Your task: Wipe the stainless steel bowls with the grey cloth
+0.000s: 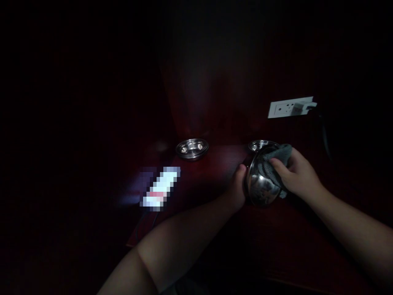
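Note:
A shiny metal bowl is tilted on its side between my two hands, its rounded outside facing me. My left hand grips its left rim, the thumb showing and the other fingers hidden behind. A grey-green cloth is closed in my right hand, which presses it against the bowl's upper right outside. Just behind stands another metal bowl, partly covered by the held one. Farther left, a small stack of metal bowls rests on the dark red table.
A lit, pixelated phone-like screen lies near the table's left edge, with a thin cable below it. On the back wall is a white socket plate with a plug and a dark cord. The surroundings are very dark.

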`<state>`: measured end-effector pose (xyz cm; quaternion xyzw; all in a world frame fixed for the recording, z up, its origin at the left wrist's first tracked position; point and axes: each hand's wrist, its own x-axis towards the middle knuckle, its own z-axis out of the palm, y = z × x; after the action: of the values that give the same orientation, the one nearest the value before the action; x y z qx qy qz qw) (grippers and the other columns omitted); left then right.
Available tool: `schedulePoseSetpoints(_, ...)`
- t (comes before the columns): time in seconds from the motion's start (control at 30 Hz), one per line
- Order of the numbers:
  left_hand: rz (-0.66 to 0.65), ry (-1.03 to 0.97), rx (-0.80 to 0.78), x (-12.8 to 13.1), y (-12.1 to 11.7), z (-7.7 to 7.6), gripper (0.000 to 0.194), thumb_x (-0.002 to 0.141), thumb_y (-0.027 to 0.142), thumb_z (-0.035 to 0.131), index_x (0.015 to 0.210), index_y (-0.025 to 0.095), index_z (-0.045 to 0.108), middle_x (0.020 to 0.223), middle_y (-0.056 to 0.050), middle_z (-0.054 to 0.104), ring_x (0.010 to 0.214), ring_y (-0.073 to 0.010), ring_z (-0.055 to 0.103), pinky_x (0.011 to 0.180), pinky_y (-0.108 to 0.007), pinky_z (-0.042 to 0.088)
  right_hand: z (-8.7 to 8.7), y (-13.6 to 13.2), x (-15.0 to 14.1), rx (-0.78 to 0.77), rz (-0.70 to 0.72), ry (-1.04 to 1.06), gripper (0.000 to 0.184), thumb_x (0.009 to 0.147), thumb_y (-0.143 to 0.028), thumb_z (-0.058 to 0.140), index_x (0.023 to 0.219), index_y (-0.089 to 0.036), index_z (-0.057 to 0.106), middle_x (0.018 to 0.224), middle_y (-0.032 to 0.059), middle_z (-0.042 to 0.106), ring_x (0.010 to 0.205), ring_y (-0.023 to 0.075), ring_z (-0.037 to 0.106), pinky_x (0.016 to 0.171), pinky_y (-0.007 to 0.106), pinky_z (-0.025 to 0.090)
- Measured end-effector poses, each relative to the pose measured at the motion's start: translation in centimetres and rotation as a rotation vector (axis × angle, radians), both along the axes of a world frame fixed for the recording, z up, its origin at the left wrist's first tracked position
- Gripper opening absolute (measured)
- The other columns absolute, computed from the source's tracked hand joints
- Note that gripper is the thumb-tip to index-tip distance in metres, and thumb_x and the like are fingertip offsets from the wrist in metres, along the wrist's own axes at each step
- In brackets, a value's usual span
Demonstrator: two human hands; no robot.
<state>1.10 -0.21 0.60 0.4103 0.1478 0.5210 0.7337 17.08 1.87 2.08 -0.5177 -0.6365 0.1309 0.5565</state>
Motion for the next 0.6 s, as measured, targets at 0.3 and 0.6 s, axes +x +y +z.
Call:
schedulePoseSetpoints(0.3, 0.011, 0.026, 0.035, -0.1, 0.0, 0.0, 0.068, 0.076, 0.069, 0.048, 0.111, 0.013, 0.064, 0.117, -0.012, 0.066, 0.120, -0.0295, 0.054, 0.106, -0.041, 0.034, 1.1, -0.6, -0.3, -0.087, 0.051, 0.072, 0.028, 0.068, -0.039, 0.072, 0.088, -0.021, 0.064, 0.085, 0.0039, 0.071, 0.076, 0.0233, 0.068, 0.068, 0.038, 0.055)
schedulePoseSetpoints(0.6, 0.133, 0.149, 0.281, -0.8, -1.0, 0.2, 0.080, 0.065, 0.074, 0.058, 0.123, 0.019, 0.051, 0.118, -0.012, 0.061, 0.107, -0.0274, 0.057, 0.092, -0.039, 0.043, 2.4, -1.8, -0.9, -0.156, -0.009, 0.064, 0.025, 0.065, -0.037, 0.070, 0.077, -0.015, 0.066, 0.077, 0.0074, 0.072, 0.070, 0.0239, 0.066, 0.066, 0.036, 0.052)
